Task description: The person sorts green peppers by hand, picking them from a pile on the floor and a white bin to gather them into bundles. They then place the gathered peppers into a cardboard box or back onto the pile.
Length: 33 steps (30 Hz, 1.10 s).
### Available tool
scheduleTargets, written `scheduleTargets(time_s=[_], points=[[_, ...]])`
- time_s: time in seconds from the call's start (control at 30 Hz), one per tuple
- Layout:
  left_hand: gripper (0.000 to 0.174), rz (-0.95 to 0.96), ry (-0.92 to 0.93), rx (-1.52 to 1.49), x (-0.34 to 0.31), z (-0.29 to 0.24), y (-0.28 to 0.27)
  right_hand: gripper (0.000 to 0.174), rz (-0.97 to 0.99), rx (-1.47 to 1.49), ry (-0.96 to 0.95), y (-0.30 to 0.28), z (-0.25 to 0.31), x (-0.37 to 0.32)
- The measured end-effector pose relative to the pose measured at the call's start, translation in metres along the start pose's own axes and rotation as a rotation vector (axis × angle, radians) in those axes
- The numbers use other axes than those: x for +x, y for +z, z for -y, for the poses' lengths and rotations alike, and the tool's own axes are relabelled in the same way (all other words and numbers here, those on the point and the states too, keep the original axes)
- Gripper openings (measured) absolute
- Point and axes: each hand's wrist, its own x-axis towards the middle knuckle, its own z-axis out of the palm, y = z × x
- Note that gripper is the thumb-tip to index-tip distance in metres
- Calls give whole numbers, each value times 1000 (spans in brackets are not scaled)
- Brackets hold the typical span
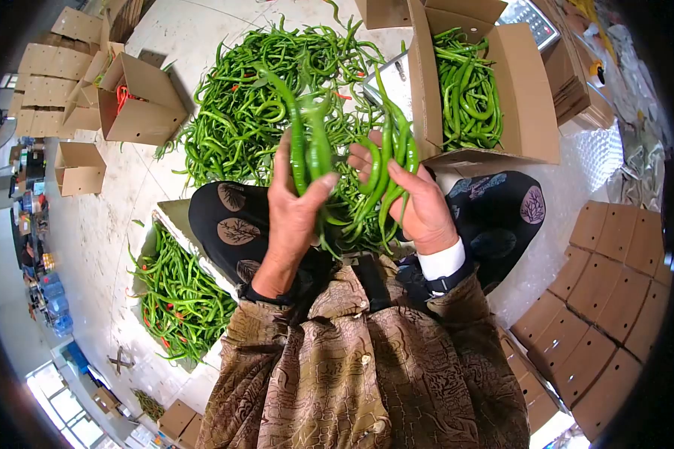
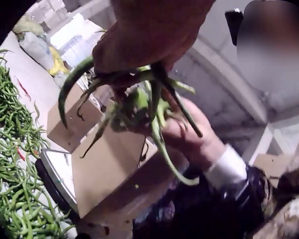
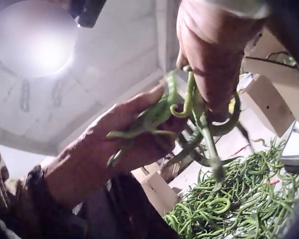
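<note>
My left hand (image 1: 287,217) holds a few long green chili peppers (image 1: 298,150) between thumb and fingers, their tips pointing away from me. Close beside it, my right hand (image 1: 427,209) grips another bunch of green chili peppers (image 1: 401,142), some straight and some curved, with the thumb over them. In the left wrist view, stem ends and curled tips stick out below the left hand (image 2: 149,40). The right wrist view has the right hand (image 3: 212,64) above its bunch, overlapping the left hand's peppers. Beneath both hands spreads a large pile of green chili peppers (image 1: 232,105).
A cardboard box (image 1: 528,90) partly filled with green peppers (image 1: 468,97) stands ahead on the right. At my left is a white-rimmed container (image 1: 216,273) of peppers. Another open box (image 1: 146,120) stands at the far left, and stacked cartons (image 1: 599,277) lie on the right.
</note>
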Motion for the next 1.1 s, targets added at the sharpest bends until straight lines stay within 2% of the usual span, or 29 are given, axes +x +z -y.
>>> scheduleTargets(time_s=[0.03, 0.07, 0.1, 0.17, 0.2, 0.23, 0.3, 0.37, 0.4, 0.43, 0.47, 0.5, 0.53, 0.57, 0.6, 0.63, 0.7, 0.77, 0.8, 0.87, 0.9, 0.97, 1.03, 1.07, 1.1], points=[[86, 55, -47, 83, -6, -12, 9, 47, -76, -74, -3, -1, -8, 1], [92, 111, -8, 195, -9, -5, 15, 47, -152, -147, -6, 1, -15, 2], [98, 169, 32, 306, -11, 6, 19, 50, -121, -276, -99, 15, -22, 4], [109, 193, 170, 234, -6, 27, 23, 53, -60, -145, -44, 14, -21, 6], [113, 180, 82, 206, -6, 27, 22, 59, -53, -175, -54, 13, -22, 7], [109, 169, 47, 249, -5, 27, 21, 59, -57, -173, -57, 9, -24, 9], [101, 161, 50, 416, 1, 24, 17, 63, -17, -385, -54, 10, -22, 13], [89, 62, 126, 507, 9, 30, 14, 65, 23, -703, -82, 18, -18, 7], [84, 66, 41, 401, 13, 26, 12, 65, 31, -890, -77, 23, -14, 3], [73, 50, -118, 88, 15, 32, 9, 66, 37, -1075, -71, 27, -12, -2], [66, 52, -176, -52, 21, 35, 1, 56, 117, -1170, -352, 27, -16, -3], [59, 52, -233, -194, 25, 36, -6, 56, 117, -1166, -353, 28, -12, -10], [49, 25, -252, -306, 25, 39, -11, 49, 120, -1136, -290, 30, -2, -21], [50, 18, -279, -367, 24, 37, -17, 43, 125, -1103, -224, 37, 9, -30], [51, 49, -265, -431, 23, 35, -20, 31, 35, -991, -296, 41, 15, -37], [52, 80, -250, -495, 22, 32, -23, 27, -76, -815, -209, 46, 26, -45], [58, 133, -257, -584, 22, 31, -29, 24, -310, -920, -186, 32, 42, -47], [63, 230, -249, -722, 23, 28, -30, 23, -341, -690, -272, 2, 41, -38], [65, 256, -272, -789, 22, 24, -29, 23, -344, -688, -277, -11, 37, -35], [64, 312, -288, -887, 20, 21, -30, 22, -339, -493, -167, -27, 27, -29], [64, 360, -305, -931, 19, 19, -32, 22, -335, -487, -167, -28, 21, -27], [57, 372, -359, -944, 17, 18, -34, 23, -326, -404, -144, -25, 9, -25], [50, 569, -390, -1079, 21, 26, -40, 24, -305, -401, -131, -30, 6, -22], [46, 415, -343, -1070, 19, 22, -33, 27, -244, -311, -91, -33, 5, -19], [46, 417, -341, -1068, 19, 21, -31, 30, -180, -223, -49, -34, 5, -17]])
